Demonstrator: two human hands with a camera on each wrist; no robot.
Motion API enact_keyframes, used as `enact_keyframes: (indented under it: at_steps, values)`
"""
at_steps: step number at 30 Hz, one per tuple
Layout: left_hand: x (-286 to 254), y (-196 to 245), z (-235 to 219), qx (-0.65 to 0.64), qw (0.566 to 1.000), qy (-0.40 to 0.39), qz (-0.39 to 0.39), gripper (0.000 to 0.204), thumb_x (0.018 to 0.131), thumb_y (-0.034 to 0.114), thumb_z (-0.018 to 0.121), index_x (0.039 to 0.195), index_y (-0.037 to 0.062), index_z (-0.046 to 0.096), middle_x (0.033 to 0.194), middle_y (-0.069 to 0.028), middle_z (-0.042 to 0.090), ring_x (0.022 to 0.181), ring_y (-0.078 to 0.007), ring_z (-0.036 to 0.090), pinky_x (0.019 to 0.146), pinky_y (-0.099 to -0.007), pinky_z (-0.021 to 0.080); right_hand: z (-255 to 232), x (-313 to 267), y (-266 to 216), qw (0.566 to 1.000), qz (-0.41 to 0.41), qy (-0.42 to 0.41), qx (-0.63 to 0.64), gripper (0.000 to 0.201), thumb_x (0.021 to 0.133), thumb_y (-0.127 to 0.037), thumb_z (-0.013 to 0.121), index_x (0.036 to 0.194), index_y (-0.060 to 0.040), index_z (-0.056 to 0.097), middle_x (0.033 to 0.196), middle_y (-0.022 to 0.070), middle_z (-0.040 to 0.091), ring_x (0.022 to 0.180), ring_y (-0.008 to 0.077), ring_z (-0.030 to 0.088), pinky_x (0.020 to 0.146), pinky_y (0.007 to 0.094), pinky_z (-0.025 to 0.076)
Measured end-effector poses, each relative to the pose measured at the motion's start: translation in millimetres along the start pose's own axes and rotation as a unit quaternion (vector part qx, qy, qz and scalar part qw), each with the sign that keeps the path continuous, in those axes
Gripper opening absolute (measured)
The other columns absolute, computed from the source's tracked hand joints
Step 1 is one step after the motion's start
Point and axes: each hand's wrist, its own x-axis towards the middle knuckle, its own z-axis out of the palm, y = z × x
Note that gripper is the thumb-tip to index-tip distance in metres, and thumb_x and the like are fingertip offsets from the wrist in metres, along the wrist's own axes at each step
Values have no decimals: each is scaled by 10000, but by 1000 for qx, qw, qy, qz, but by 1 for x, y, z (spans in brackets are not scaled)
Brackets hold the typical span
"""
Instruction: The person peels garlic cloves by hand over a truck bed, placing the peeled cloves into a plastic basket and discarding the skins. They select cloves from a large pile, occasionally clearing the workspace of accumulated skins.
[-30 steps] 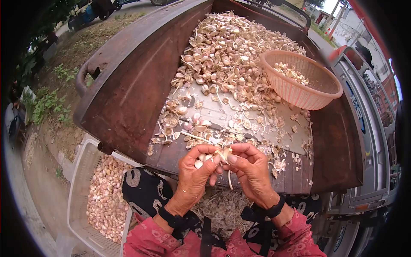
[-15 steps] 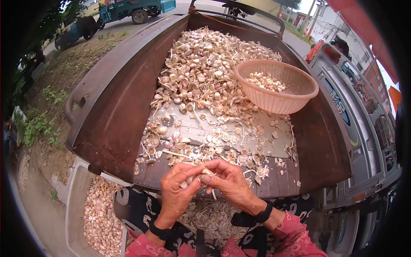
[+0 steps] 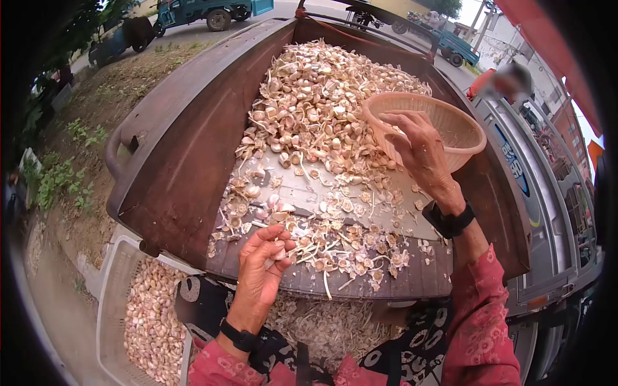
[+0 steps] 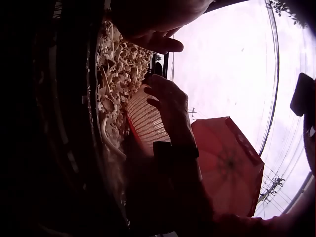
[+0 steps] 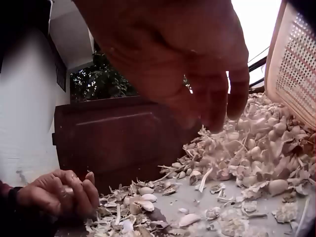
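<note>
Red patterned sleeves (image 3: pixel 486 315) lead to two hands held well apart. Low on the left, a pale plastic crate (image 3: pixel 105 305) holds a mass of garlic cloves (image 3: pixel 154 325). The left hand (image 3: pixel 257 267) curls its fingers round pale garlic (image 3: pixel 280 253) just above the near edge of a rusty-brown metal cart bed (image 3: pixel 187 135). Beside it on the bed lie stalks and papery scraps (image 3: pixel 341 248). Farther in, the right hand (image 3: pixel 421 151) reaches to the near-left side of a pink slatted basket (image 3: pixel 473 145), its fingers relaxed and angled downward; whether they touch the rim I cannot tell. The basket leans on a big heap of unpeeled garlic (image 3: pixel 322 96) filling the bed's far end. A silver vehicle (image 3: pixel 547 225) stands along the right, and a blue truck (image 3: pixel 219 11) is on the road beyond.
</note>
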Motion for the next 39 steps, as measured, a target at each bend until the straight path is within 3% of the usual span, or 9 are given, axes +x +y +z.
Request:
enact_keyframes:
  at_steps: [4,12,14,15,18,22,31,34,39]
  values:
    - [10,-1,-5,-11,1000,11,-11,210,906,85,635,1111,41,621,950,-41,658,813,-121,661,598,-196,522,94,-43,-34,941,39,-226,248,294,823,66,612,1094,-31,667,1041,144,638,916,334,649,801,418,520]
    - [12,2,-10,-30,999,0,-33,207,923,130,622,1109,39,628,899,-34,665,769,-121,660,560,-198,500,116,-60,-36,938,65,-259,221,153,850,-86,661,991,-30,649,905,114,652,789,254,646,686,362,515]
    - [13,0,-11,-21,999,1,-33,209,919,131,624,1106,37,630,896,-36,665,759,-126,660,554,-201,493,107,-64,-41,803,264,-252,471,190,891,-160,703,1011,-28,639,784,28,633,721,108,612,611,262,498]
    - [13,-1,-12,-21,999,1,-33,209,919,131,624,1106,37,630,896,-36,665,759,-126,660,554,-201,493,102,-66,-48,803,265,-252,471,190,891,-160,703,1011,-28,639,784,28,633,721,108,612,611,262,498]
    - [14,-2,-13,5,1000,-6,-30,217,929,162,609,1109,43,627,900,-35,655,780,-112,652,575,-209,494,91,-76,-65,575,378,-180,703,183,902,-128,704,1034,-28,627,893,57,665,695,83,620,608,215,525]
    - [12,-6,-13,11,999,-21,-40,215,934,177,615,1098,39,630,896,-37,655,759,-114,652,549,-204,485,73,-82,-82,478,394,-184,763,169,910,-98,686,1030,-5,611,1019,164,692,738,115,664,591,203,534]
    - [10,-11,-14,-16,993,-77,-85,307,981,312,543,1084,36,630,911,-52,664,752,-131,657,514,-203,477,61,-85,-112,495,345,-212,769,156,911,-104,689,1013,6,646,978,92,702,745,113,660,593,201,520]
    - [11,-15,-13,-42,990,-85,-108,359,997,370,491,1047,42,628,922,-57,668,758,-132,656,503,-204,470,80,-78,-125,784,153,-156,581,99,905,-121,680,950,-43,720,928,54,699,823,169,661,712,291,524]
    - [15,-11,-19,-57,994,-30,-88,234,974,288,562,966,58,605,911,-72,657,727,-121,635,432,-207,411,129,-45,-99,907,142,-146,369,144,872,-63,649,1001,-55,710,873,124,656,846,269,651,740,350,512]
